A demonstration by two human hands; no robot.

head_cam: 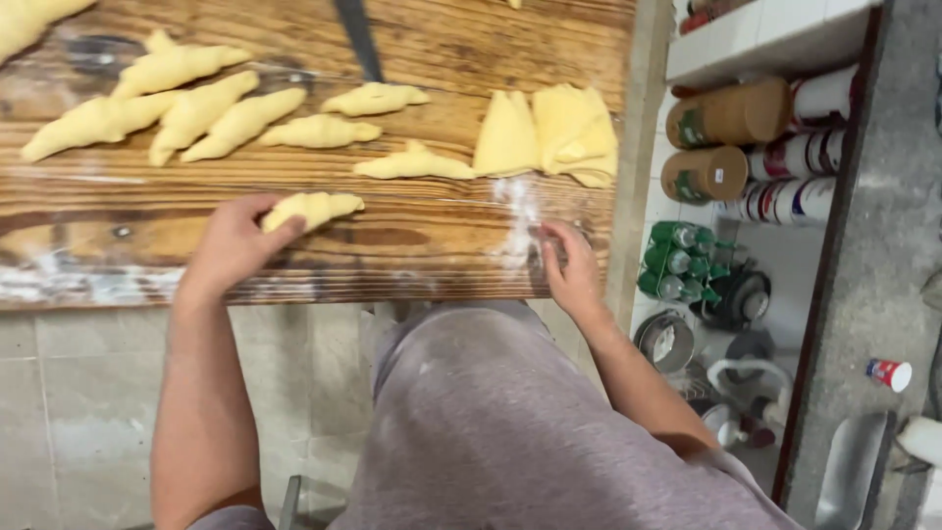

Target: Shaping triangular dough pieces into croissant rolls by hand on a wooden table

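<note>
Near the front edge of the wooden table (412, 265), the left hand (234, 245) had its fingers curled around a rolled dough crescent (312, 207); soft, light and easily dented, it wanted cradling at its thick middle. The right hand (569, 267) rested at the edge, fingers loosely bent, holding nothing

pale yellow dough rolls (196, 108) on a brown, grainy wooden table (442, 39); green bottles (677, 260).

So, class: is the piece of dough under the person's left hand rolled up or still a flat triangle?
Rolled up. The dough piece at the left hand is a plump crescent with ridged layers, unlike the flat triangles further along the wooden board.
</note>
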